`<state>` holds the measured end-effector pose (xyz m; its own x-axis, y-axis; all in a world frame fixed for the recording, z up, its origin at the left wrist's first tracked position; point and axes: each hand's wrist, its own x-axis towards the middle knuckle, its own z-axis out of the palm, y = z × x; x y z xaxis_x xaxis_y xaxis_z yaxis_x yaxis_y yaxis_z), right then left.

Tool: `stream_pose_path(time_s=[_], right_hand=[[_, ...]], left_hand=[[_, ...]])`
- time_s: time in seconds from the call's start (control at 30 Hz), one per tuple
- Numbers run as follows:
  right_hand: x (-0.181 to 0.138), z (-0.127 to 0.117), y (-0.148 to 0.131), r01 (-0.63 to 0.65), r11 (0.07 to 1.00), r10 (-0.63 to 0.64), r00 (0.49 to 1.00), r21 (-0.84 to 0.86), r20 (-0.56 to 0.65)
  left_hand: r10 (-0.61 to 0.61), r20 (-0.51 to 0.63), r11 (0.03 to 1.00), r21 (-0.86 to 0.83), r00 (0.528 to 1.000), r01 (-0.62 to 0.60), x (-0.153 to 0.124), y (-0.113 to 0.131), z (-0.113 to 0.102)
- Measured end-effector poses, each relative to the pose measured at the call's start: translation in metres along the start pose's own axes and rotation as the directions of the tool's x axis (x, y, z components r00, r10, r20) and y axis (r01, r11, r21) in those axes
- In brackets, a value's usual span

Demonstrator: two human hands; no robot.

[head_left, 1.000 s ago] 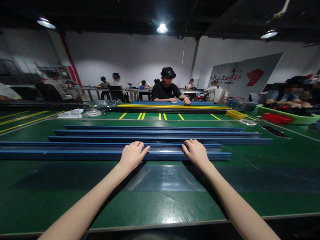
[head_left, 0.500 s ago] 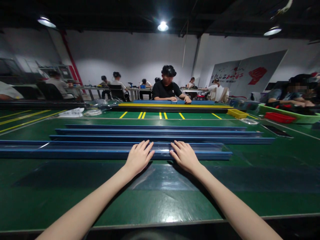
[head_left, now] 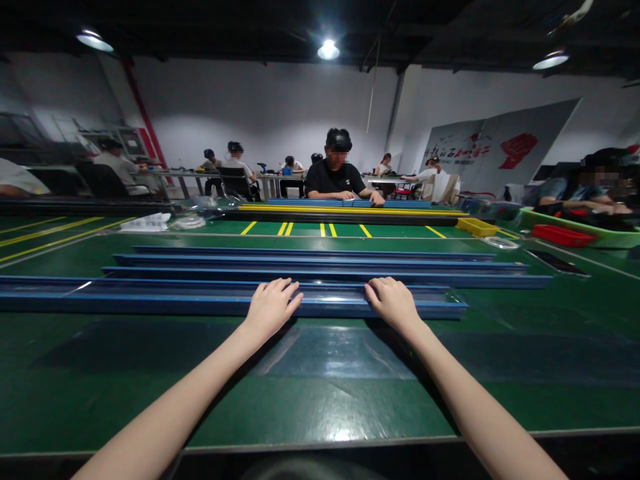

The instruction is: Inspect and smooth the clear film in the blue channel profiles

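Note:
A long blue rail (head_left: pixel 150 303) lies across the green table (head_left: pixel 320 400), nearest to me, with clear plastic film (head_left: pixel 330 350) spread under and in front of it. My left hand (head_left: pixel 270 308) rests on the rail with its fingers stretched flat over the top. My right hand (head_left: pixel 393 301) lies on the same rail further right, fingers curled over its far edge. Several more blue rails (head_left: pixel 320 267) lie parallel behind it.
A person in black (head_left: pixel 337 177) sits across the table at yellow and blue rails (head_left: pixel 350 209). A yellow tray (head_left: pixel 477 228), a red tray (head_left: pixel 557 235) and a green bin (head_left: pixel 600 237) stand at the right. White packaging (head_left: pixel 147 222) lies far left. Other people work in the background.
Half a second ago both hands were flat and close together on the rail. My right hand has since slid right and curled over the edge; the left barely moved.

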<state>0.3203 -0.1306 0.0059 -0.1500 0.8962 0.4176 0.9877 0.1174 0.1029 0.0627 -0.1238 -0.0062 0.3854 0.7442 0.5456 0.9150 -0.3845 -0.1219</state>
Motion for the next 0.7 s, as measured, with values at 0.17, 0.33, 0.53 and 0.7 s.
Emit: stream_pose_path(time_s=[0.17,0.33,0.53,0.7], right_hand=[[-0.001,0.002,-0.006,0.054,0.999,-0.054,0.999,-0.006,0.002],[-0.003,0.005,-0.012,0.126,0.992,-0.125,0.992,0.021,-0.022],[-0.011,0.009,-0.031,0.316,0.945,-0.308,0.947,0.087,-0.088],[-0.01,0.008,-0.029,0.324,0.936,-0.319,0.946,0.136,-0.06]], left_hand=[[0.003,-0.06,1.0,0.014,0.998,-0.002,-0.001,0.0,0.003],[0.06,-0.086,0.997,-0.035,0.994,-0.063,-0.001,0.006,-0.001],[0.12,-0.059,0.991,-0.061,0.991,-0.123,-0.003,0.014,0.0],[0.127,-0.032,0.991,-0.043,0.991,-0.128,-0.003,0.011,0.003]])
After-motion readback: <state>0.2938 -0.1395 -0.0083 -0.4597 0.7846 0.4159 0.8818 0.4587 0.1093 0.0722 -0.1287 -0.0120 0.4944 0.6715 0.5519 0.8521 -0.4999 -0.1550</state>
